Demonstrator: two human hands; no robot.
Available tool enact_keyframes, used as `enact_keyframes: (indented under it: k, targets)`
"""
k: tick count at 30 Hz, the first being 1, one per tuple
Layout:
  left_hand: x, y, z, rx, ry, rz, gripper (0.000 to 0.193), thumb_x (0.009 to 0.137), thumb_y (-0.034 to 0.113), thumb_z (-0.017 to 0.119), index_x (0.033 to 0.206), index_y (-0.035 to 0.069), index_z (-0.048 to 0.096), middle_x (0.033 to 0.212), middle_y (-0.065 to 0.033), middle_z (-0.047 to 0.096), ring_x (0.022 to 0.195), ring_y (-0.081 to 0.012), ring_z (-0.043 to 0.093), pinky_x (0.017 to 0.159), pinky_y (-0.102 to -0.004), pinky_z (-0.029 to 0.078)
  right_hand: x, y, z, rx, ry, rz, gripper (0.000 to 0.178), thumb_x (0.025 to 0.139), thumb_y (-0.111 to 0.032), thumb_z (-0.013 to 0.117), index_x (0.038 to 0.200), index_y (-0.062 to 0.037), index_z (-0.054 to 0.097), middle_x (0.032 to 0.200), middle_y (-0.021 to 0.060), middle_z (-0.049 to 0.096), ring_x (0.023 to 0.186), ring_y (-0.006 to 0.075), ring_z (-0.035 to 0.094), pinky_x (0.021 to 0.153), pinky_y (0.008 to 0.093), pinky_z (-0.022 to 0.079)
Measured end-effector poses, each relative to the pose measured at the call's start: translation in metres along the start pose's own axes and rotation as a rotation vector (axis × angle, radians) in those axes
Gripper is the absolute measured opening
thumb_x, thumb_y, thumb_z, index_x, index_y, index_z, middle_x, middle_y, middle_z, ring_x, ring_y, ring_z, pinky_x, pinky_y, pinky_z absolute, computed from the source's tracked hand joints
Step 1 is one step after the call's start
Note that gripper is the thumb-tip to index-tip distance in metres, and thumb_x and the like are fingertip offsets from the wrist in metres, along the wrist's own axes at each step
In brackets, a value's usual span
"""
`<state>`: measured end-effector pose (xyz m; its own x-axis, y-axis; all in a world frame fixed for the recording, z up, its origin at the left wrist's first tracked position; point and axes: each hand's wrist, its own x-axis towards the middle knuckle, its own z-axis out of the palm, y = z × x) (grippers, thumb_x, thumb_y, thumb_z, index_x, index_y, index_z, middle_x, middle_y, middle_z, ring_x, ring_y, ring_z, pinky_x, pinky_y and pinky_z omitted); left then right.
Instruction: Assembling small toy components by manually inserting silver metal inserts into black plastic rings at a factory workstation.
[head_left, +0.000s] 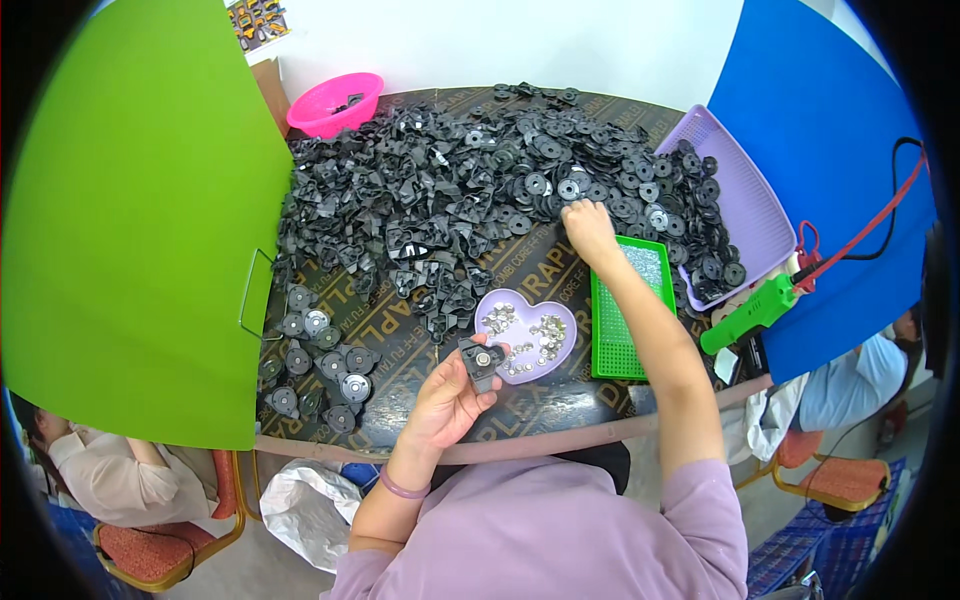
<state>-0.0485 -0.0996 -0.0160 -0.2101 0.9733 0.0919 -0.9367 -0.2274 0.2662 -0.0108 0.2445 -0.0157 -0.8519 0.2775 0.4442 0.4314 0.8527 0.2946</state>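
Note:
Pinched in my left hand (440,405) is a black plastic bracket (481,364) with a round metal piece at its centre, held over the near edge of the table. My right hand (590,232) reaches out to the near edge of a heap of black round discs (625,185). Its fingers are curled down, and whatever they grip is hidden. Between the hands lies a lilac heart-shaped dish (540,372) with small metal pieces in it. Under my right forearm sits a green tray (611,370), its far part covered with small shiny pieces.
A mound of black brackets (400,190) covers the left middle; assembled round parts (335,365) lie near left. A pink basket (320,122), a lilac basket (735,165) and a green electric screwdriver (748,315) stand around. Green (140,220) and blue (830,220) partitions flank the table (430,350).

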Motion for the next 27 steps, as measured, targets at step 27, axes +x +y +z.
enact_keyframes:
  k: [27]
  targets:
    - [0.013, -0.021, 0.025, 0.207, 0.075, 0.155, 0.055, 0.077, 0.0, 0.067, 0.123, 0.01, 0.039, 0.118, -0.0085, 0.046, 0.103, -0.0299, 0.058, 0.085, -0.0423, 0.054, -0.085, -0.096, -0.199, 1.198, 0.035, -0.198, 0.032, 0.064, -0.01, 0.075, 0.092, -0.0041, 0.062, 0.104, 0.0087, 0.061, 0.098, 0.0303, 0.055, 0.082, 0.0392, 0.046]
